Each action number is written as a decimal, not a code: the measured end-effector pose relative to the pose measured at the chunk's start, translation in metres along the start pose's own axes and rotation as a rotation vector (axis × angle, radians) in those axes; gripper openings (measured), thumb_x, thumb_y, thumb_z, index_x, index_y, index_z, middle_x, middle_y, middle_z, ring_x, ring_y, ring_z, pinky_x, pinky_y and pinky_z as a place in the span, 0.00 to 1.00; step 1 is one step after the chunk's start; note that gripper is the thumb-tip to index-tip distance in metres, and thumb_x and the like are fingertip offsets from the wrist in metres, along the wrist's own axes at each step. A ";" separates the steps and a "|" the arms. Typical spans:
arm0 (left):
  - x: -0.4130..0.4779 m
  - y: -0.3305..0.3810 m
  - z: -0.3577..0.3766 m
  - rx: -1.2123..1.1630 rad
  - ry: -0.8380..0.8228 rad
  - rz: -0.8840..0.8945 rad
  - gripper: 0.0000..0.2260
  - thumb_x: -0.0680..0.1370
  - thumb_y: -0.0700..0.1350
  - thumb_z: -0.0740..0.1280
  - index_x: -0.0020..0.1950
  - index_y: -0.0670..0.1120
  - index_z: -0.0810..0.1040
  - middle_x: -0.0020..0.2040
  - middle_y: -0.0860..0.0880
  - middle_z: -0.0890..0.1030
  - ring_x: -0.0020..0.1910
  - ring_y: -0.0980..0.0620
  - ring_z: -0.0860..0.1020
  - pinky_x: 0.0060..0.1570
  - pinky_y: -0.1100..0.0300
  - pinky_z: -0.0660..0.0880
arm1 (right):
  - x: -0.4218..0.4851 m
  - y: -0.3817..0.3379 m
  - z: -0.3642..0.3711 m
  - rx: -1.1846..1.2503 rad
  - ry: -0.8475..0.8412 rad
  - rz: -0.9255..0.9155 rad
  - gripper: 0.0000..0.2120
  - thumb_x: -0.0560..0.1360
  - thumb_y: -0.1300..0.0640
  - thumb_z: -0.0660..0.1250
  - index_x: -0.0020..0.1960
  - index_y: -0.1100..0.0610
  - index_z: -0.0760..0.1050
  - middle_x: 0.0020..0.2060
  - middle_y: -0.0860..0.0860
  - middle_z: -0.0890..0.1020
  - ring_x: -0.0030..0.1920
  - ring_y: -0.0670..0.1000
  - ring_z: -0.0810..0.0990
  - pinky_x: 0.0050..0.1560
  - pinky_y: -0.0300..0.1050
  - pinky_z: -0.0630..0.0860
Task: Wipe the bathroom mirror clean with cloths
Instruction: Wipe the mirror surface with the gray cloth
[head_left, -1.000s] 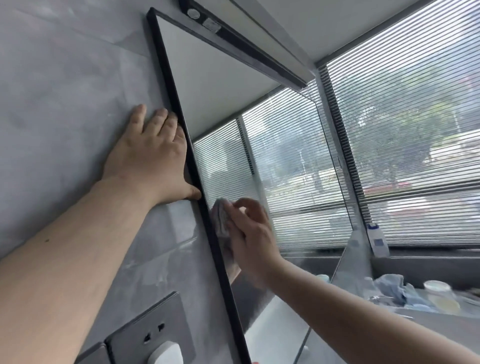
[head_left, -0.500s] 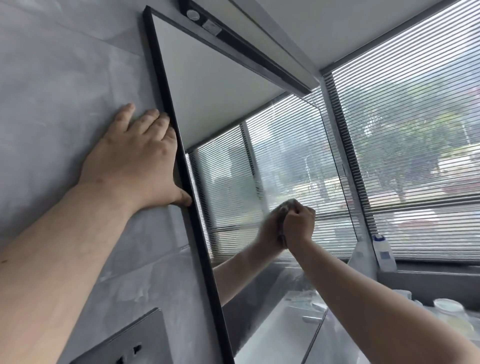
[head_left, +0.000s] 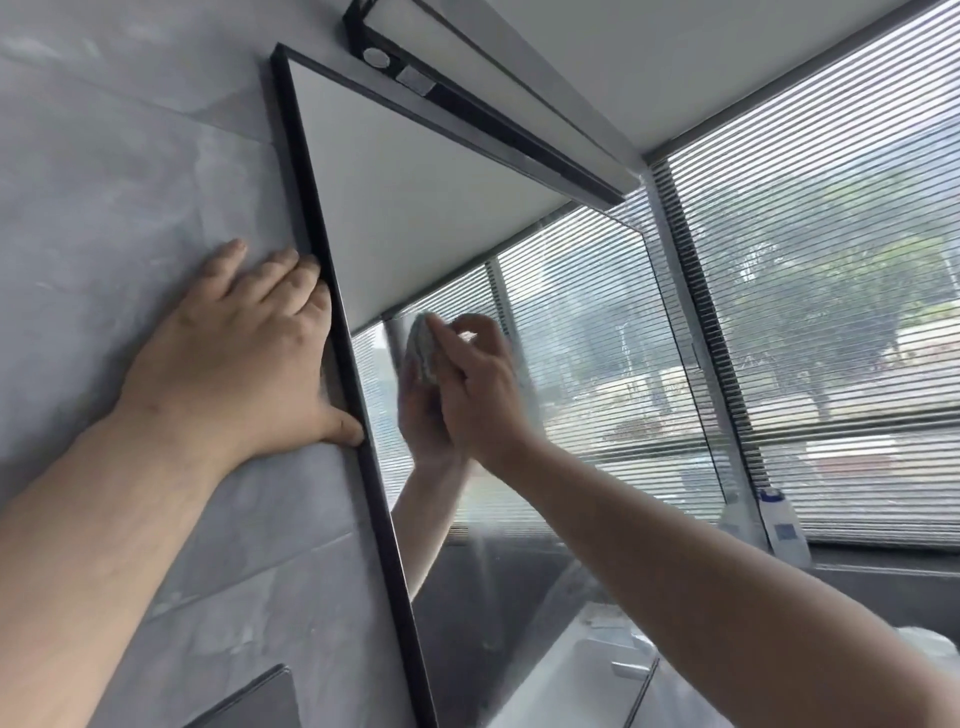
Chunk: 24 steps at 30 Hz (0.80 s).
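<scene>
- Mirror (head_left: 441, 208) hangs on the wall directly in front of both hands, its glass spreading above, below and to the right of the right hand.
- Its thin black frame (head_left: 382, 519) runs as a slanted line between the two hands, with the left hand on the wall side and the right hand on the glass side.
- The left hand (head_left: 244, 358) lies flat with fingers straight and close together, palm against the grey wall tile (head_left: 130, 156), and holds nothing. Its index-finger side lies along the frame, and the thumb tip touches the frame lower down.
- The right hand (head_left: 483, 395) has its fingers curled round a small bunched cloth (head_left: 422, 348), greyish-green, and presses it to the glass just right of the frame, about level with the left hand's knuckles.
- The cloth shows at the right hand's fingertips, caught between that hand and its reflection.
- The reflected hand and forearm meet the right hand at the cloth and slope down and left toward the frame.
- A long light bar (head_left: 493, 119) sits over the mirror's top edge, well above both hands.
- Window blinds (head_left: 831, 260) fill the space to the right of the right arm and appear again in the glass behind the right hand.
- A white bottle (head_left: 784, 525) with a blue label stands on the sill beyond the right forearm.
- A dark wall plate (head_left: 249, 701) shows partly below the left forearm.
</scene>
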<state>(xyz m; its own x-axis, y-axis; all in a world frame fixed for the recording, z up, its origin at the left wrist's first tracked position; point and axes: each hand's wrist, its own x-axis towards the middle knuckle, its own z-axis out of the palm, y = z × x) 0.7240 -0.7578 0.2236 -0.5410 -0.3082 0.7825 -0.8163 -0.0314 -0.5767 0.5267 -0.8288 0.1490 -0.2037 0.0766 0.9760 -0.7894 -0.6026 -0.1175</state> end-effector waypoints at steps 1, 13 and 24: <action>0.000 0.001 -0.001 0.003 -0.008 -0.007 0.61 0.55 0.82 0.60 0.75 0.40 0.68 0.77 0.43 0.66 0.78 0.47 0.61 0.76 0.45 0.49 | 0.005 0.020 0.000 0.006 0.009 0.122 0.17 0.77 0.62 0.63 0.64 0.54 0.80 0.56 0.51 0.76 0.56 0.52 0.74 0.60 0.45 0.73; 0.001 0.002 -0.006 0.009 -0.030 -0.013 0.62 0.53 0.82 0.58 0.75 0.41 0.68 0.78 0.44 0.64 0.78 0.47 0.59 0.77 0.45 0.49 | -0.030 0.141 -0.022 -0.045 0.221 0.778 0.12 0.75 0.64 0.60 0.43 0.60 0.82 0.43 0.53 0.73 0.48 0.55 0.76 0.57 0.54 0.74; -0.001 0.002 -0.001 -0.015 0.031 0.005 0.61 0.52 0.80 0.66 0.70 0.37 0.73 0.73 0.40 0.71 0.75 0.43 0.66 0.75 0.42 0.54 | -0.047 -0.028 0.002 0.066 0.016 -0.023 0.19 0.75 0.61 0.60 0.63 0.55 0.80 0.56 0.52 0.76 0.55 0.54 0.73 0.58 0.47 0.71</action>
<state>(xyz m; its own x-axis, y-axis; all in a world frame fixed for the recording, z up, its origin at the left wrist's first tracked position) 0.7226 -0.7567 0.2223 -0.5509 -0.2784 0.7868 -0.8164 -0.0159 -0.5773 0.5596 -0.8165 0.1065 -0.1955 0.1036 0.9752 -0.7545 -0.6512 -0.0821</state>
